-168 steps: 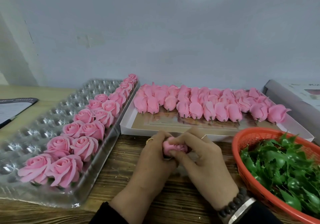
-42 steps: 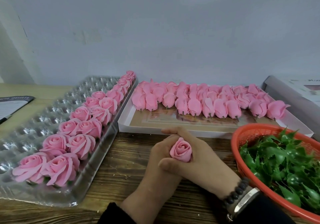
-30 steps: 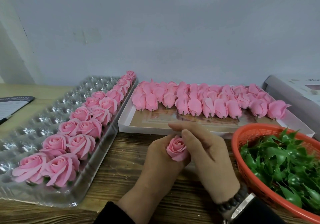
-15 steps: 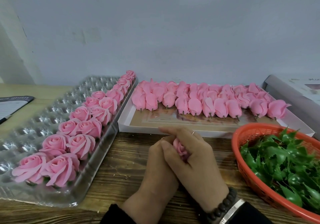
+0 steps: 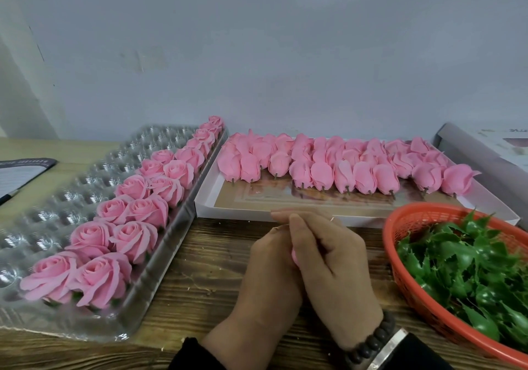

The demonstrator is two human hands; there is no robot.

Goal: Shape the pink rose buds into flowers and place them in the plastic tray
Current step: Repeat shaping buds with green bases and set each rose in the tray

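Both hands meet over the wooden bench (image 5: 205,278), near the middle. The left hand (image 5: 268,281) and the right hand (image 5: 334,266) curl their fingers around 1 pink rose bud (image 5: 294,255), of which only a small pink sliver shows between the palms. The right hand lies over the left, its index finger stretched toward the far side.

On the left, the clear plastic tray (image 5: 54,215) holds 2 rows of shaped pink flowers (image 5: 134,238) along its right side. Beyond the hands, a white box lid (image 5: 208,201) carries rows of unshaped buds (image 5: 323,169) lying on their sides. On the right, an orange basket (image 5: 400,221) holds green leaf pieces (image 5: 457,266).
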